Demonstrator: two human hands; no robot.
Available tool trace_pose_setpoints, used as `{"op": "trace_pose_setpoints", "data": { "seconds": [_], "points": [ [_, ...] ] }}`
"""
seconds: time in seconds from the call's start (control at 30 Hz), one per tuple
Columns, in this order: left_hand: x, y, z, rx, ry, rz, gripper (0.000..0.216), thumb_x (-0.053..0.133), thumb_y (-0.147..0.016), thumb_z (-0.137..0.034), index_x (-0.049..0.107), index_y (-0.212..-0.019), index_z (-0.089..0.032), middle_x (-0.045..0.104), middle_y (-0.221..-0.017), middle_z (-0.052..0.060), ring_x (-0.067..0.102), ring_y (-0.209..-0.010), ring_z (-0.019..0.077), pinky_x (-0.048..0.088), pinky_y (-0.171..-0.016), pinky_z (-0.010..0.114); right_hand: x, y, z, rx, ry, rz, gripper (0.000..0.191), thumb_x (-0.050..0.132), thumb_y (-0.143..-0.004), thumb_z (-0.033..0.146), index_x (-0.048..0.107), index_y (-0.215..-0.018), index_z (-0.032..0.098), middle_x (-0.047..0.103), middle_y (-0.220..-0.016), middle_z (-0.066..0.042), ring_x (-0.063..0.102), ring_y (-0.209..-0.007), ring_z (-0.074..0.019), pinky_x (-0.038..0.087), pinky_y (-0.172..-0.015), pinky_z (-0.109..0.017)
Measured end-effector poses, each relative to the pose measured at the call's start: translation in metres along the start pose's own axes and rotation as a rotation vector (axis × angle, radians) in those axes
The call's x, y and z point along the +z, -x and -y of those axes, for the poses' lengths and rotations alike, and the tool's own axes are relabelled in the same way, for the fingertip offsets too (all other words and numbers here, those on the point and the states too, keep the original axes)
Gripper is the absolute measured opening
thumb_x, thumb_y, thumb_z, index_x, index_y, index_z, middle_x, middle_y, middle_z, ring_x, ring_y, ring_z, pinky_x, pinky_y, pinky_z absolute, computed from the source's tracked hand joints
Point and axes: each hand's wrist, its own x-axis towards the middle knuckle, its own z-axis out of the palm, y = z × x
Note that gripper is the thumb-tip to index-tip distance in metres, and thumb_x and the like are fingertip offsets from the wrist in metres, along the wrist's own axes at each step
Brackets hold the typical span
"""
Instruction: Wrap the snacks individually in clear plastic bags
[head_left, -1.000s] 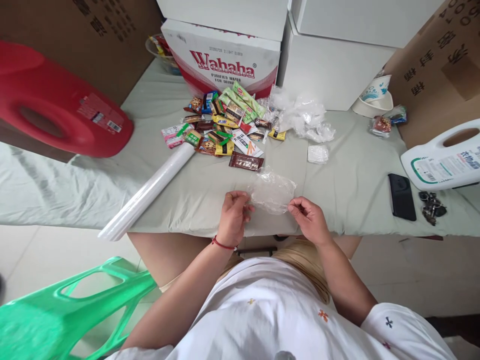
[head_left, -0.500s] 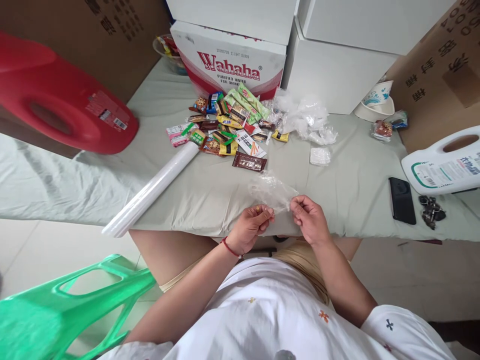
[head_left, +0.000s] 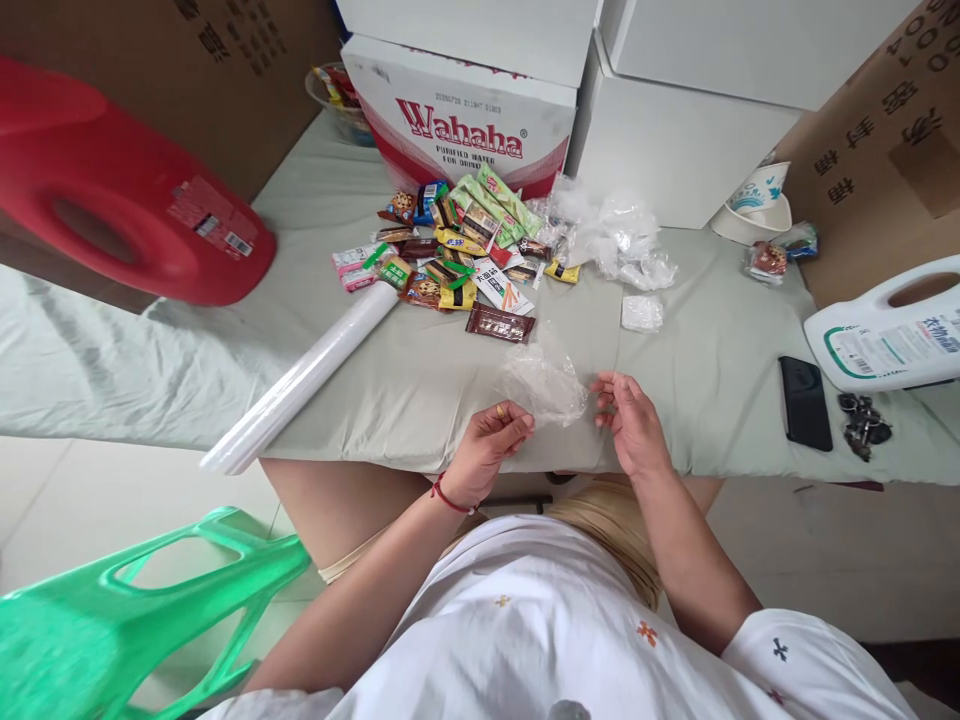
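A clear plastic bag point(head_left: 546, 382) lies crumpled at the front of the cloth-covered table. My left hand point(head_left: 491, 445) pinches its near left edge between thumb and fingers. Just right of the bag, my right hand point(head_left: 634, 425) has its fingers apart and holds nothing. Beyond the bag lies a brown wrapped snack bar point(head_left: 500, 323). Behind that is a pile of wrapped snacks point(head_left: 457, 240), with green packets on top and a white packet point(head_left: 504, 285) in front. More crumpled clear bags point(head_left: 615, 235) are heaped to the right of the pile, near a folded clear packet point(head_left: 642, 313).
A plastic roll point(head_left: 304, 378) lies slantwise at left, overhanging the table's front edge. A red jug point(head_left: 217, 235) stands at far left. Boxes, one a Wahaha carton point(head_left: 465, 125), line the back. On the right are a phone point(head_left: 805, 402), keys point(head_left: 865, 425) and a white bottle point(head_left: 892, 330).
My right hand has let go of the bag, opened its fingers and shifted slightly right. My left hand has moved a little left, still pinching the bag.
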Motion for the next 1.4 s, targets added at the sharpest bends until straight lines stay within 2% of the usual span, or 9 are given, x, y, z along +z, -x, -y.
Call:
{"op": "trace_pose_setpoints", "data": {
  "seconds": [0.1,0.27,0.7,0.9,1.03,1.17,1.27,1.33,1.4],
  "points": [
    [0.003,0.003,0.006,0.007,-0.074,0.037,0.039,0.086,-0.072,-0.049,0.066,-0.070,-0.016,0.058,-0.064,-0.001,0.038,-0.054,0.0061,0.023,-0.052,0.023,0.008,-0.008,0.005,-0.092,0.154,0.076,0.061,0.073,-0.078,0.071,0.069,-0.116,0.024,0.070,-0.109,-0.008,0.060,-0.091,-0.0185,0.051,-0.066,-0.027],
    [0.000,0.002,0.003,0.005,0.044,-0.055,0.042,0.085,-0.072,-0.050,0.061,-0.067,-0.016,0.060,-0.065,0.000,0.043,-0.053,0.0060,0.026,-0.050,0.021,0.023,-0.011,0.009,-0.185,0.391,0.261,0.034,0.077,-0.081,0.054,0.073,-0.084,0.020,0.064,-0.072,0.000,0.052,-0.066,-0.0135,0.044,-0.059,-0.026],
    [-0.013,-0.003,-0.028,0.066,0.235,-0.198,0.039,0.083,-0.068,-0.038,0.050,-0.065,-0.018,0.056,-0.061,-0.003,0.043,-0.049,0.0046,0.026,-0.044,0.017,0.007,0.004,0.005,-0.363,0.085,-0.124,0.027,0.079,-0.084,0.048,0.070,-0.089,0.023,0.068,-0.084,-0.001,0.057,-0.072,-0.0141,0.043,-0.056,-0.025],
    [-0.021,-0.009,-0.032,0.068,0.061,-0.284,0.050,0.062,-0.086,-0.069,0.054,-0.075,-0.020,0.058,-0.073,0.001,0.046,-0.055,0.0089,0.027,-0.043,0.020,-0.005,0.003,0.008,-0.282,-0.041,-0.068,0.028,0.084,-0.079,0.046,0.068,-0.085,0.024,0.065,-0.086,-0.001,0.055,-0.071,-0.0131,0.041,-0.054,-0.024],
    [-0.028,-0.013,-0.026,0.412,-0.448,-0.505,0.057,0.043,-0.095,-0.075,0.063,-0.107,-0.023,0.064,-0.118,0.009,0.062,-0.106,0.0200,0.054,-0.082,0.031,-0.003,0.001,0.005,-0.237,-0.043,-0.019,0.028,0.085,-0.078,0.046,0.068,-0.082,0.024,0.063,-0.082,0.000,0.052,-0.069,-0.0125,0.041,-0.055,-0.025],
    [-0.028,-0.030,-0.035,0.638,-0.948,-0.366,0.067,0.057,-0.085,-0.079,0.064,-0.118,-0.021,0.057,-0.142,0.015,0.034,-0.151,0.0342,0.029,-0.124,0.053,0.001,0.000,0.005,-0.244,0.009,0.009,0.029,0.082,-0.080,0.049,0.068,-0.083,0.024,0.063,-0.080,0.000,0.051,-0.068,-0.0130,0.041,-0.056,-0.025],
    [-0.021,-0.046,-0.050,0.596,-1.003,-0.114,0.050,0.064,-0.085,-0.071,0.067,-0.087,-0.022,0.069,-0.117,0.011,0.054,-0.134,0.0324,0.040,-0.115,0.048,0.000,-0.002,0.009,-0.236,-0.012,0.017,0.028,0.084,-0.078,0.047,0.069,-0.082,0.024,0.064,-0.081,0.000,0.051,-0.069,-0.0126,0.042,-0.057,-0.025],
    [-0.015,-0.049,-0.059,0.556,-0.870,0.012,0.047,0.058,-0.093,-0.064,0.060,-0.073,-0.021,0.069,-0.088,0.006,0.067,-0.096,0.0229,0.052,-0.091,0.037,-0.003,-0.003,0.014,-0.221,-0.044,-0.003,0.029,0.086,-0.075,0.047,0.070,-0.082,0.024,0.064,-0.083,0.000,0.052,-0.070,-0.0125,0.042,-0.057,-0.025],
    [-0.011,-0.045,-0.064,0.550,-0.725,-0.008,0.047,0.054,-0.097,-0.061,0.051,-0.071,-0.022,0.057,-0.066,0.000,0.057,-0.065,0.0147,0.048,-0.065,0.028,-0.009,-0.004,0.020,-0.193,-0.081,-0.027,0.030,0.089,-0.071,0.045,0.070,-0.080,0.024,0.064,-0.083,0.000,0.052,-0.070,-0.0119,0.041,-0.055,-0.024]
  ]
}}
